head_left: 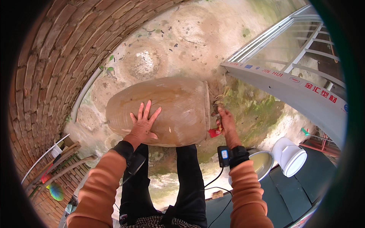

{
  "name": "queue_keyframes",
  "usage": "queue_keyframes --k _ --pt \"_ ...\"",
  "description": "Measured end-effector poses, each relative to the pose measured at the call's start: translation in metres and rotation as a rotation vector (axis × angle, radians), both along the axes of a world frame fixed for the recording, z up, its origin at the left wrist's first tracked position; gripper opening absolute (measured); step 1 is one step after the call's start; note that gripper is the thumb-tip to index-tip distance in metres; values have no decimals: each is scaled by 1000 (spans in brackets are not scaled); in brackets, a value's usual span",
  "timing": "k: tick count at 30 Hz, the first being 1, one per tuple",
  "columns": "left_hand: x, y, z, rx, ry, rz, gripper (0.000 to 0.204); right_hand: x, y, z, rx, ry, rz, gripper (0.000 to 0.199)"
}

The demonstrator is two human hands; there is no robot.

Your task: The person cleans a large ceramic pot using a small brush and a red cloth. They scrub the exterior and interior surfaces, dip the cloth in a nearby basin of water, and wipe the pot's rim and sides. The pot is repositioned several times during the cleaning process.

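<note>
A large brown clay jar lies on its side on the ground in front of my legs, its rim toward the right. My left hand rests on the jar's side with its fingers spread. Just beyond the rim, my right hand is closed around a small bundle. A red piece sticks out below the fingers, and a dark, tangled end shows above them. What kind of thing it is, I cannot make out. The inside of the jar is hidden.
A brick wall curves along the left. White-framed window panels lean in at the right. A white bucket and a metal basin stand at the lower right. Sticks lie at the lower left. Mossy patches mark the ground.
</note>
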State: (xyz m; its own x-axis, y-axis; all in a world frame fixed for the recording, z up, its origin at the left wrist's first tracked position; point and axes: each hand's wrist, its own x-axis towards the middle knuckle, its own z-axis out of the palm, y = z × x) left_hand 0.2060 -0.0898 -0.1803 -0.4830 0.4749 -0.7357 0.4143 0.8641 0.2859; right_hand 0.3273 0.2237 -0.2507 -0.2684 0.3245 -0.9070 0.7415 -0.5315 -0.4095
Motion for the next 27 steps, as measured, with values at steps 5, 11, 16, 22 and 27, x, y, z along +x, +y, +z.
queue_keyframes --k 5,11,16,22,27 --pt "0 1 2 8 25 -25 121 23 -35 -29 -145 115 -154 43" --pt "-2 1 5 31 -12 -4 120 24 -41 -34 -278 195 -261 46" --pt "-4 -14 4 67 -20 7 120 14 -54 -16 -291 187 -304 47" --pt "-17 -47 16 107 -8 3 119 2 -84 10 -128 213 -259 48" --pt "-35 -64 24 143 -55 -1 119 -13 -109 42 34 121 -250 46"
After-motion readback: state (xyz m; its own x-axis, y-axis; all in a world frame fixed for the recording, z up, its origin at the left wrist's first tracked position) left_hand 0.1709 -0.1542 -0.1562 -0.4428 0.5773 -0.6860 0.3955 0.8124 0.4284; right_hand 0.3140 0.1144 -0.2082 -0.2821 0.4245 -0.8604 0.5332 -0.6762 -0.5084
